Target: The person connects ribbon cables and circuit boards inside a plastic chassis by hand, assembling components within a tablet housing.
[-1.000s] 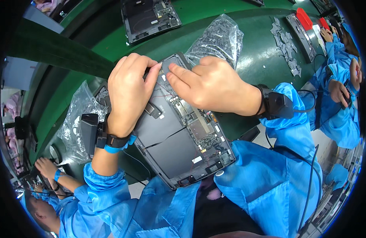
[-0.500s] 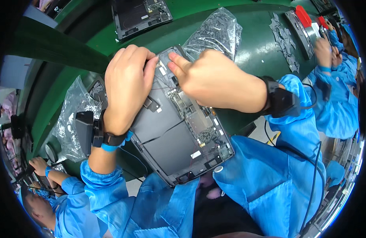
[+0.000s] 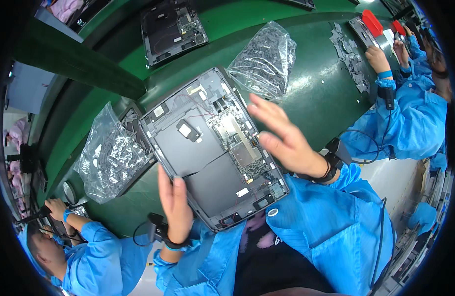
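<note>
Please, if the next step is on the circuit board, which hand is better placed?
Probably the right hand: its thumb is at the side of the device nearest the circuit board. The left hand is opposite, with dark panels between it and the board.

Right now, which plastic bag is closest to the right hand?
The clear bag up ahead, just beyond the right hand. The other bag lies off to the left, nearer the left hand.
</note>
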The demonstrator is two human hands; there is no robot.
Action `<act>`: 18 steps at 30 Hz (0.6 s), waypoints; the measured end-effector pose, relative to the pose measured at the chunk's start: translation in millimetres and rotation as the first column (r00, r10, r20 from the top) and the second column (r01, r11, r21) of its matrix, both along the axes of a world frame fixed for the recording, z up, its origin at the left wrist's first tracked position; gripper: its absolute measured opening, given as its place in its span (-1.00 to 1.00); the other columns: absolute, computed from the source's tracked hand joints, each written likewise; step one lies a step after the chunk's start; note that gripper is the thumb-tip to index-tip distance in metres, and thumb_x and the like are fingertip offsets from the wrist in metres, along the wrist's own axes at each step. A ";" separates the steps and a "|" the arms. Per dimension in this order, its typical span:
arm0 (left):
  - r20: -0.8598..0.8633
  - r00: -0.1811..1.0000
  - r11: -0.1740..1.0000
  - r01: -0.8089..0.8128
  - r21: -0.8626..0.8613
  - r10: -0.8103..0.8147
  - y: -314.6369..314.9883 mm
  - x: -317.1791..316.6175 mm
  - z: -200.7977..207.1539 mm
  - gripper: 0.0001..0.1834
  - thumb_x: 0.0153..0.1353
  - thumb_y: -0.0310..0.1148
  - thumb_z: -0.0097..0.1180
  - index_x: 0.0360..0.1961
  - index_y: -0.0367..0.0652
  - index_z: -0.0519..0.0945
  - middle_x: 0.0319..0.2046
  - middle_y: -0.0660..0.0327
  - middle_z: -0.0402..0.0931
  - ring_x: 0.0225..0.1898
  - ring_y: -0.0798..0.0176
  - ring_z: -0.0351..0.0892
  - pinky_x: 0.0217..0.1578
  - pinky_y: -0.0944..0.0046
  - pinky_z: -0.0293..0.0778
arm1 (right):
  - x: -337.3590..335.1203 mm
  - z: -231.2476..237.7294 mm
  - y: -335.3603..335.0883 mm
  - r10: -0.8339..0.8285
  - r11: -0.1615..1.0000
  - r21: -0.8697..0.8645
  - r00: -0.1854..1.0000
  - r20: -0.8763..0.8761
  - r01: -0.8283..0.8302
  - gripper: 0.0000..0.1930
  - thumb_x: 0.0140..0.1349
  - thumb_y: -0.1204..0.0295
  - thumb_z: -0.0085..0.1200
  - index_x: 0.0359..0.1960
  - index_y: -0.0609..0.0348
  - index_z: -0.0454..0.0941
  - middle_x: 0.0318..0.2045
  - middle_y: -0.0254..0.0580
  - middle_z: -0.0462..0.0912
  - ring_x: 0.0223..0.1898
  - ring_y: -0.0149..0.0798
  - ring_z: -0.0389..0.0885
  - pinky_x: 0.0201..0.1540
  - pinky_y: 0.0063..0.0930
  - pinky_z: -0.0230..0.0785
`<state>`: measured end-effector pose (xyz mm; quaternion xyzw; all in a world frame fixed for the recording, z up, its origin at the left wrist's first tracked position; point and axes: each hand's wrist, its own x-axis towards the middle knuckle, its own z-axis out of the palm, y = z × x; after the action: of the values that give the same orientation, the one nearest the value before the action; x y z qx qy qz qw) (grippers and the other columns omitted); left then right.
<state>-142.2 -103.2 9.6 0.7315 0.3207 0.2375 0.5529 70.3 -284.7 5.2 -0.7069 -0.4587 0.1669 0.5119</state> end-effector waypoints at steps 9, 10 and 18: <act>0.242 0.969 0.979 -0.001 -0.203 0.051 -28.4 4.5 5.7 -0.40 0.41 -0.43 -0.15 0.41 -0.38 0.04 0.31 0.05 0.21 0.30 0.24 0.21 0.33 0.24 0.03 | -22.2 -4.8 0.1 0.085 0.988 0.136 0.992 -0.091 -0.072 -0.24 0.29 0.33 0.08 0.43 0.32 -0.03 0.48 0.11 -0.14 0.50 0.06 -0.33 0.45 -0.10 -0.44; 0.246 0.968 0.981 -0.002 -0.197 0.051 -28.3 4.3 6.5 -0.40 0.41 -0.43 -0.15 0.41 -0.38 0.04 0.31 0.05 0.21 0.30 0.24 0.21 0.33 0.24 0.03 | -24.8 -2.3 -0.1 0.118 0.982 0.165 0.979 -0.164 -0.091 -0.22 0.29 0.34 0.08 0.44 0.33 -0.07 0.48 0.11 -0.16 0.50 0.06 -0.34 0.45 -0.11 -0.44; 0.349 0.927 0.938 -0.009 -0.346 0.137 -7.0 30.4 49.3 -0.36 0.31 -0.48 -0.04 0.38 -0.37 0.09 0.27 0.03 0.28 0.27 0.18 0.29 0.31 0.21 0.13 | -15.1 38.0 14.7 0.381 0.869 0.492 0.709 -0.593 -0.055 -0.20 0.34 0.48 0.01 0.46 0.33 -0.27 0.47 0.03 -0.09 0.47 -0.18 -0.09 0.45 -0.32 -0.23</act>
<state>-111.8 -110.2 58.9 0.5553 0.2749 0.3322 0.7111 55.3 -270.0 43.2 -0.4022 -0.3497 0.3639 0.7639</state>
